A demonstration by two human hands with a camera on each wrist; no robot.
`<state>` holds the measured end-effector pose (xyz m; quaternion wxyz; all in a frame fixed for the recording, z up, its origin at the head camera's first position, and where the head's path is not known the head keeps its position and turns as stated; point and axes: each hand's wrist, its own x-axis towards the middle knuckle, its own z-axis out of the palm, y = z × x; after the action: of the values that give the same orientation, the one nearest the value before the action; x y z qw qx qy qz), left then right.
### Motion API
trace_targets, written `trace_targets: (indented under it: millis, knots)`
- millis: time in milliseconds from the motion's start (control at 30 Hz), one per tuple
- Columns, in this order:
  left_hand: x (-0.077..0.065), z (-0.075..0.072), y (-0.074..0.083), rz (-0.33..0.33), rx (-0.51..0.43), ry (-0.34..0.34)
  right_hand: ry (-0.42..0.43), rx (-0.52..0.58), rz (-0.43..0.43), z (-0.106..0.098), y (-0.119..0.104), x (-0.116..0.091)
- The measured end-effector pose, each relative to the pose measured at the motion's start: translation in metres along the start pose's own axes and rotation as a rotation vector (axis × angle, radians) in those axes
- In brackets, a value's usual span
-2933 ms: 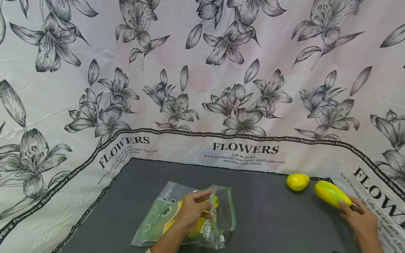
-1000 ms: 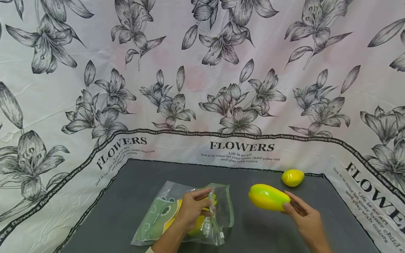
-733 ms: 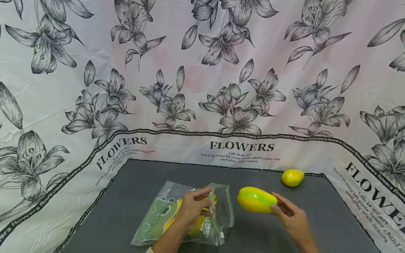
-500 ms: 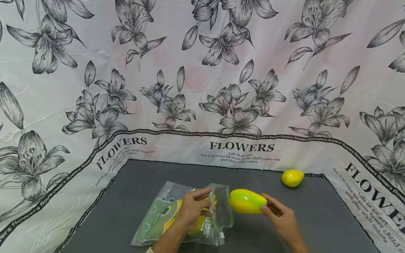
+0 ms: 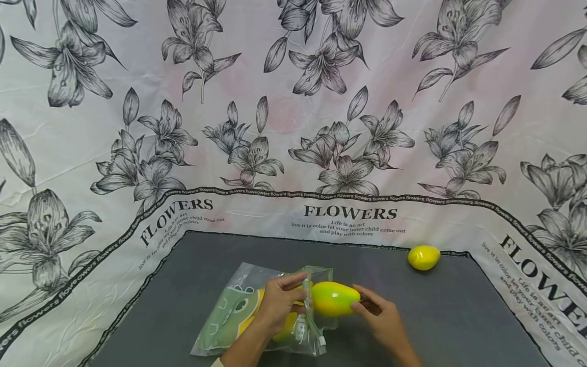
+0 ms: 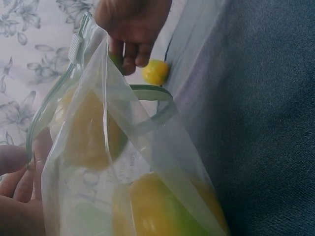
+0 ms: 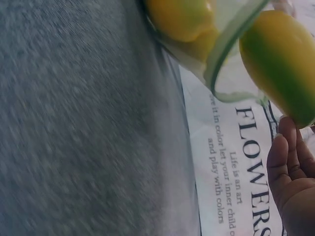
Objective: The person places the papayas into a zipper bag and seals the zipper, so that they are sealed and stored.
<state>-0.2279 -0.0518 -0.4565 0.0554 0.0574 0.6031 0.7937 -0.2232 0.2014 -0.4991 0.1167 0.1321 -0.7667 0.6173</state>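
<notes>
Compared with the earlier frames, the elongated fruit point(image 5: 336, 299) has moved left over the table point(image 5: 463, 321), from its right side to the mouth of the clear zip bag point(image 5: 215, 326). The right hand point(image 5: 384, 321) pinches the fruit's right end; the fruit lies left of its fingertips. The left hand point(image 5: 277, 306) grips the bag's edge. Fruit surface: smooth, glossy, yellow shading to green.

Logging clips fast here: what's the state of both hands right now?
Left hand: holding the clear plastic zip bag with green trim at its opening.
Right hand: holding the glossy, oblong yellow-green fruit by one end.
</notes>
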Motion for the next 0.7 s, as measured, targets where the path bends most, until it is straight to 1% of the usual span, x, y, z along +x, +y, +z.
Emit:
trace_targets:
  millis: [233,467,633,700]
  knots:
    - [-0.001,0.001,0.002,-0.01,-0.004,-0.003,-0.064,0.031,-0.016,0.016,0.002,-0.001]
    - [-0.001,0.004,0.003,-0.017,-0.005,0.006,-0.092,0.068,0.014,0.026,-0.002,-0.001]
    - [-0.001,0.005,0.004,-0.011,0.004,0.006,-0.161,0.09,-0.006,0.028,-0.002,-0.001]
    - [-0.002,0.005,0.005,-0.006,0.006,0.004,-0.186,0.097,0.0,0.03,-0.003,-0.001]
